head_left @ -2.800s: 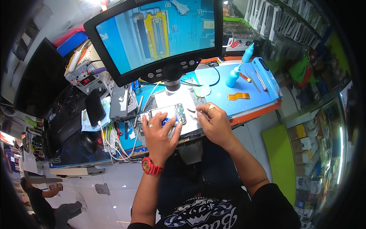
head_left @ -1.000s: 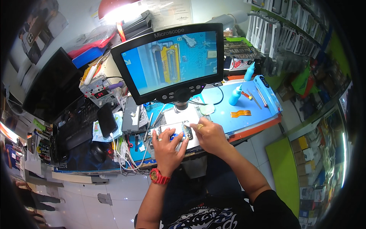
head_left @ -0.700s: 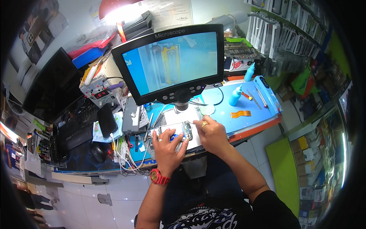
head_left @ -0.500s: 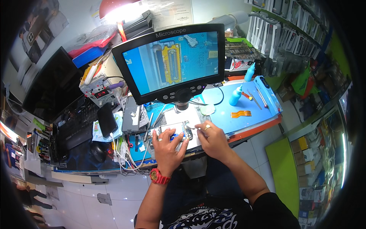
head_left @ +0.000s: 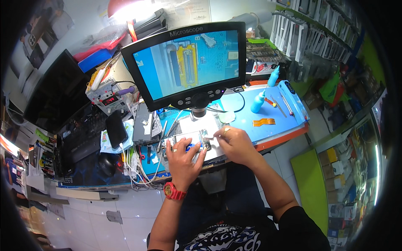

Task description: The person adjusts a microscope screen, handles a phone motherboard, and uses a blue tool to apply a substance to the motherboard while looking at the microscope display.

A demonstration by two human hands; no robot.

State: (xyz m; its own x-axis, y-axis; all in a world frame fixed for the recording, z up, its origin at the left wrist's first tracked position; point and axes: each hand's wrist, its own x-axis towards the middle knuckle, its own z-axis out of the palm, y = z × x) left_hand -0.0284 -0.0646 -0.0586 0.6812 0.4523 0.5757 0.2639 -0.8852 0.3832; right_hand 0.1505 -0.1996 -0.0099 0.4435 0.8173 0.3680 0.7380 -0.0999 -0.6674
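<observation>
An opened phone (head_left: pixel 184 137), its inner parts showing, lies on the bench under a microscope with a screen (head_left: pixel 187 69). My left hand (head_left: pixel 184 161) rests on it with fingers spread, a ring and a red watch on that arm. Just right of the phone's small board (head_left: pixel 205 137), my right hand (head_left: pixel 235 144) is closed in a pinch. A short whitish tip shows at its fingertips; what kind of thing it is cannot be made out. On the screen, a connector with a yellow rim appears enlarged on a board.
On the blue mat at right are a blue bottle (head_left: pixel 257 103), an orange flex cable (head_left: pixel 264 122) and thin tools (head_left: pixel 278 107). To the left, a black phone (head_left: pixel 116 129) lies on a packet beside tangled white cables (head_left: pixel 134 178), a mouse (head_left: pixel 107 165) and a power supply (head_left: pixel 109 99).
My right hand has shifted slightly up and away from the phone's board, and the whitish tip with it. The left hand stays on the phone.
</observation>
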